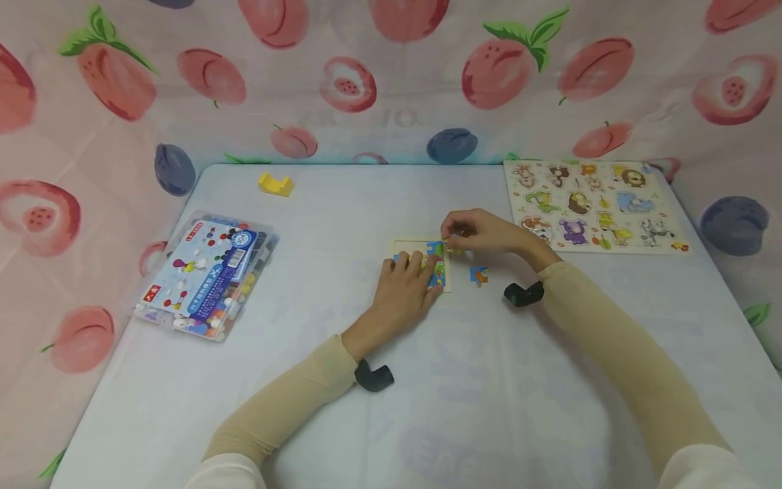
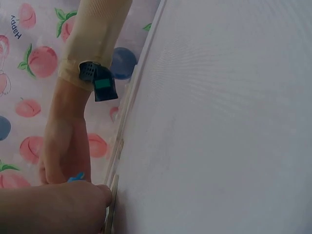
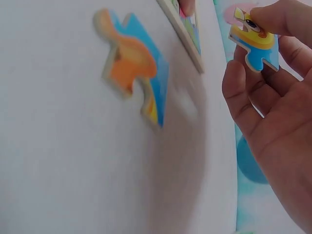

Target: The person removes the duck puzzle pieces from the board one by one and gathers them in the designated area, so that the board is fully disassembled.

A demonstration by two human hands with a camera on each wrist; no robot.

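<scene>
The right hand (image 1: 485,231) pinches a puzzle piece (image 3: 258,43) between thumb and fingers, holding it up just off the right side of a puzzle tray (image 1: 449,280). The piece is glossy yellow and blue with a printed eye, a rounded knob and a thick, pale, wood-like edge. The left hand (image 1: 400,291) isn't clenched: its fingers lie spread across the tray, covering much of the picture inside, so I can't tell how many pieces are set in there. The tray, flat with a pale rim, sits near the middle of the tabletop (image 1: 330,435), closer to its far edge than its near one. A loose piece (image 1: 479,275), blue and orange with wavy sides, lies just right of the tray, below the right hand.

Farther out, at the tabletop's far right corner, is a flat animal board (image 1: 601,204) printed with a lion, a zebra and a purple creature. Toward the far left corner is a notched yellow block (image 1: 276,185). Along the left edge, a clear plastic box (image 1: 204,272) holds coloured balls; its label carries Chinese characters and a barcode, too small for me to read. The surrounding curtain (image 1: 421,102) has peaches on it, and "Happy" is legible from the left wrist.
</scene>
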